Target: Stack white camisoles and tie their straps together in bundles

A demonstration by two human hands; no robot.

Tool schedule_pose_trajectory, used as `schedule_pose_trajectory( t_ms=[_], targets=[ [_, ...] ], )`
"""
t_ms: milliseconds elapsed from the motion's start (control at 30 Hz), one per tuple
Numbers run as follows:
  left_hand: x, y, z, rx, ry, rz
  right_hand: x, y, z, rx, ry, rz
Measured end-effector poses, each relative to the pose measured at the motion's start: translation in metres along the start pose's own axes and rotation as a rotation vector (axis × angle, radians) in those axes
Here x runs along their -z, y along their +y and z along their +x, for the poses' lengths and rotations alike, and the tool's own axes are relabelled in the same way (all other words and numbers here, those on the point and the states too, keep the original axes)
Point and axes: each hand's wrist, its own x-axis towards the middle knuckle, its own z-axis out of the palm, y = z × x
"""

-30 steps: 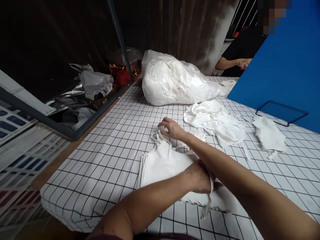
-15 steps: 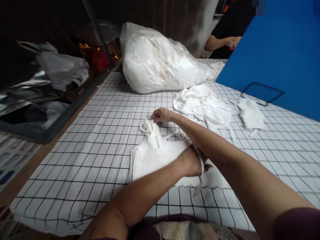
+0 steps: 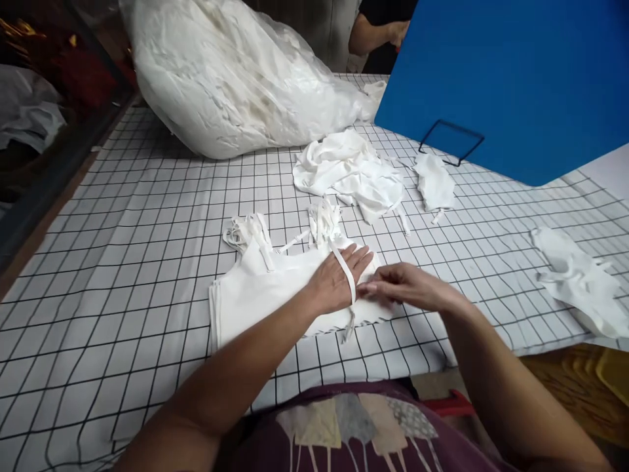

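Note:
A stack of white camisoles point(image 3: 255, 295) lies folded on the checked tablecloth, its thin straps point(image 3: 247, 233) bunched in two clumps along the far edge. My left hand point(image 3: 337, 278) presses flat on the right part of the stack, fingers stretched out. One loose white strap point(image 3: 344, 269) runs across the back of this hand, its end hanging near the front edge. At the stack's right edge, my right hand point(image 3: 400, 286) has its fingers closed on the fabric of a white camisole; the fingertips are partly hidden and slightly blurred.
A large clear bag of white fabric point(image 3: 236, 85) fills the back left. Behind the stack lies a crumpled white garment pile point(image 3: 351, 172). Smaller white pieces point(image 3: 435, 181) lie to the right. A blue board point(image 3: 491, 85) stands at back right, with another person's hand point(image 3: 397, 31) beyond it.
My right hand has moved from the left strap clump across to the stack's right edge. My left hand stays on the stack, now flatter. The view has shifted right.

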Motion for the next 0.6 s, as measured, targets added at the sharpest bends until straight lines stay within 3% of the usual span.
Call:
schedule_pose_trajectory(
  t_ms=[167, 467, 600],
  targets=[
    [-0.001, 0.001, 0.002, 0.003, 0.011, 0.006, -0.057, 0.005, -0.009, 0.003, 0.262, 0.026],
    [0.004, 0.003, 0.000, -0.006, -0.001, 0.037, -0.078, -0.001, -0.009, -0.017, 0.518, -0.164],
    [0.006, 0.003, -0.002, -0.015, -0.029, 0.043, -0.086, 0.005, -0.006, 0.042, 0.531, -0.172]
  ],
)
